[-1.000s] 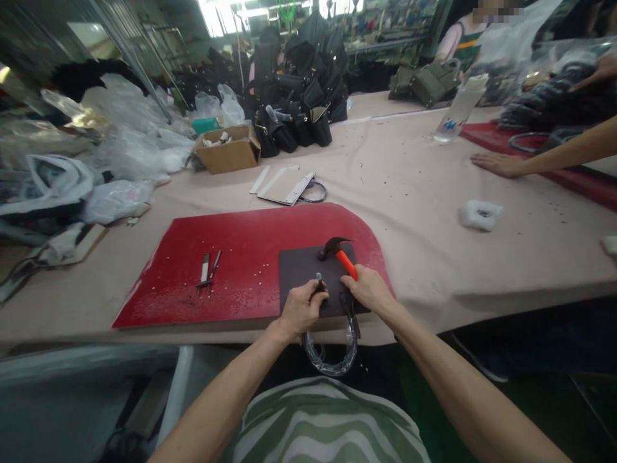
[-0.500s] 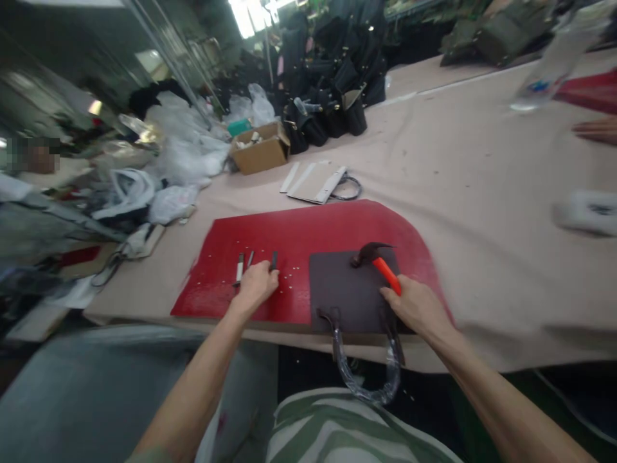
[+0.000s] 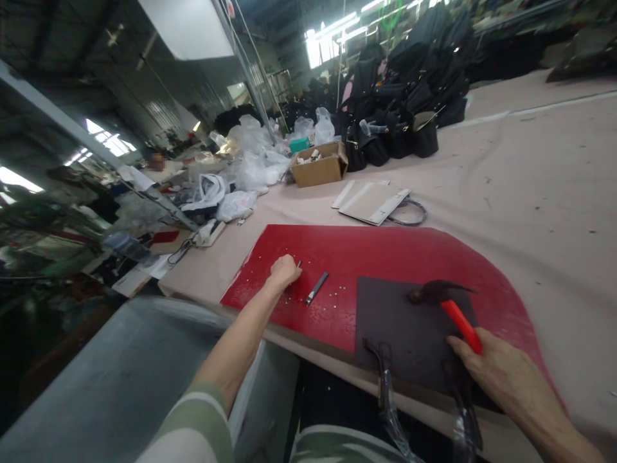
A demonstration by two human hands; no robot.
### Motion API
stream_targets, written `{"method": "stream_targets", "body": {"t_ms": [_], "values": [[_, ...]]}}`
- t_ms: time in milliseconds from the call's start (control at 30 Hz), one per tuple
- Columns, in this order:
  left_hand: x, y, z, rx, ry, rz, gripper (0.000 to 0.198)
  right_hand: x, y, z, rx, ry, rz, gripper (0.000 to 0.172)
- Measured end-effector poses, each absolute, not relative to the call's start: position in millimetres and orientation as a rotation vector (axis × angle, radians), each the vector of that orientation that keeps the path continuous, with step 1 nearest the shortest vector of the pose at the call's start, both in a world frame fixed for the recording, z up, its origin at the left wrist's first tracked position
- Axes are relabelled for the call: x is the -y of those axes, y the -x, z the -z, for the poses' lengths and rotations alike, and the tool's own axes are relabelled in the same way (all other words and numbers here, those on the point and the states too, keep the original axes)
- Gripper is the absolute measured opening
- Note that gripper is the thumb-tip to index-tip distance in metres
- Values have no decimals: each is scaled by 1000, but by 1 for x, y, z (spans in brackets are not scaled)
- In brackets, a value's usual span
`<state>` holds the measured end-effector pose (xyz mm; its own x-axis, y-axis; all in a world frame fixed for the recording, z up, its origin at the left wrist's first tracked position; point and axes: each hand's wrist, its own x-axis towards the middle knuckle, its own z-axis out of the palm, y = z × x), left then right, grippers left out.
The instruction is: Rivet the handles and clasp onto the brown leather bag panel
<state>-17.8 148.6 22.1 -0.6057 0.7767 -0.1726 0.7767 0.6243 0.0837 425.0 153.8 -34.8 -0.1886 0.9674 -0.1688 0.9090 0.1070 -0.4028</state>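
My right hand (image 3: 501, 366) is closed round the orange handle of a claw hammer (image 3: 460, 321). The hammer's dark head is over a flat dark brown bag panel (image 3: 400, 321). Plastic-wrapped handles (image 3: 388, 399) hang from that panel over the table's front edge. Further left, my left hand (image 3: 285, 271) is closed low over a red mat (image 3: 318, 241), its fingers mostly hidden. A thin metal tip (image 3: 299, 263) shows beside the fingers; I cannot tell whether it is gripped. Between the left hand and the panel lies a metal punch (image 3: 317, 288), with small pale bits scattered around it.
Behind the mat lie flat pale boards (image 3: 373, 202) and a dark cord loop (image 3: 414, 212). A cardboard box (image 3: 321, 170) stands further back, beside black bags (image 3: 400, 141) and clear plastic bags (image 3: 260, 167). A grey bin (image 3: 144, 379) adjoins the table's front left.
My left hand has moved off the dark punch to the thin tools left of it, and the punch now lies free. The hammer stays in my right hand. The camera view has shifted left.
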Motion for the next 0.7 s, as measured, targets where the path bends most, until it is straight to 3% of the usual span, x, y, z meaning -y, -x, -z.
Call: {"method": "stream_targets", "body": {"t_ms": [267,333,433,500,600,700], "values": [[-158,7,-39,-2486,-1269,-169,9,-143,-413,12,2330,2032,-552,23],[-148,-8,-42,-2390,-1309,-300,15,-141,-410,8,2314,2064,-541,21],[-124,-49,-40,-1943,-1194,-825,22,-139,-408,6,2286,2095,-530,21],[-105,-90,-33,-1475,-951,-1161,45,-137,-409,7,2274,2093,-524,21],[-83,-153,-17,-1108,-679,-1285,70,-135,-410,9,2266,2079,-499,21],[-73,-197,1,-1098,-668,-1283,57,-133,-411,12,2256,2079,-475,22]]}}
